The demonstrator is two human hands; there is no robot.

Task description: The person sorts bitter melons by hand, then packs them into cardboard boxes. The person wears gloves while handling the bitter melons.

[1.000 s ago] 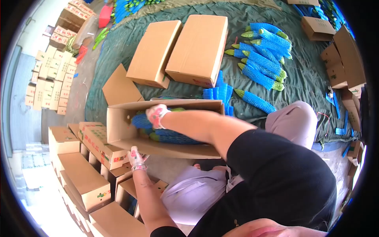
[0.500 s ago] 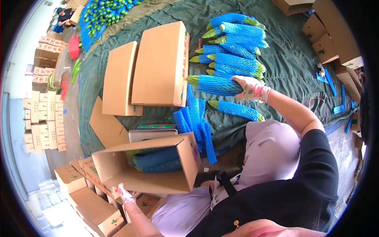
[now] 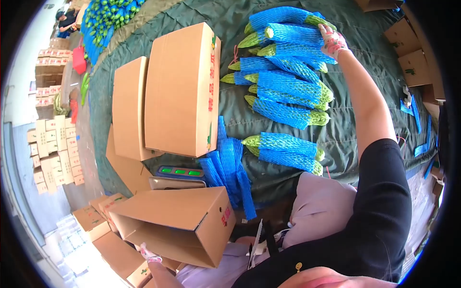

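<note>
Bitter gourds [image 3: 288, 84] in blue foam net sleeves lie in a row on the dark green tarp. My right hand [image 3: 333, 42], in a patterned glove, reaches out to the far end of this row, its fingers closed around the end of a netted gourd. Two more netted gourds [image 3: 285, 152] lie side by side nearer to me. In its glove, my left hand [image 3: 151, 254] grips the lower edge of an open cardboard box [image 3: 163, 209], tilted on its side by my lap. The inside of the box is mostly in shadow.
Two large cartons [image 3: 180, 91] stand on the tarp beside a scale [image 3: 180, 173] with green displays. Loose blue net sleeves [image 3: 228, 165] lie next to it. Boxes [image 3: 117, 247] are stacked at lower left. Far back, a person [image 3: 66, 24] stands near a gourd heap [image 3: 108, 21].
My right hand has laid a netted gourd beside the single one near me and moved to the row's far end. My left hand has tilted the box, and the gourds inside no longer show.
</note>
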